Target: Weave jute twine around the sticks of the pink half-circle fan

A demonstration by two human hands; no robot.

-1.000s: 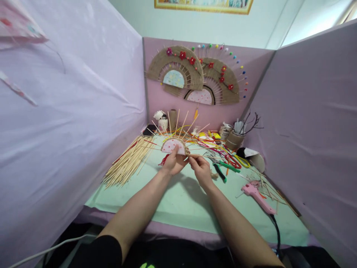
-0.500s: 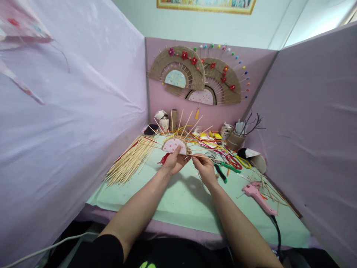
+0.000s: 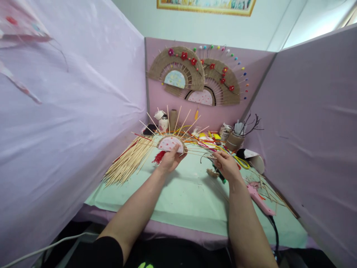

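My left hand point(image 3: 170, 159) grips the lower right edge of a small half-round fan point(image 3: 166, 143), thumb on its white face with pink dots. Thin wooden sticks point(image 3: 184, 118) radiate from the fan's curved edge, which is bound in brown twine. A red tassel point(image 3: 158, 157) hangs below it. Off to the right, my right hand point(image 3: 226, 163) is closed, fingertips pinching a thin strand of twine point(image 3: 202, 155) drawn out from the fan's right side. A small twine ball point(image 3: 212, 173) lies on the table beneath that hand, by green-handled pliers point(image 3: 223, 179) partly covered by it.
A heap of wooden sticks point(image 3: 126, 162) lies at left. Coloured pipe cleaners point(image 3: 205, 140) spread along the back. At right are a pink glue gun point(image 3: 260, 199) with its cord and a pot of twigs point(image 3: 234, 140). Finished fans point(image 3: 178, 56) hang on the back panel.
My right hand has moved right, away from the fan, pulling the strand out straight. My left hand and the fan have shifted slightly left. The pliers are now more hidden.
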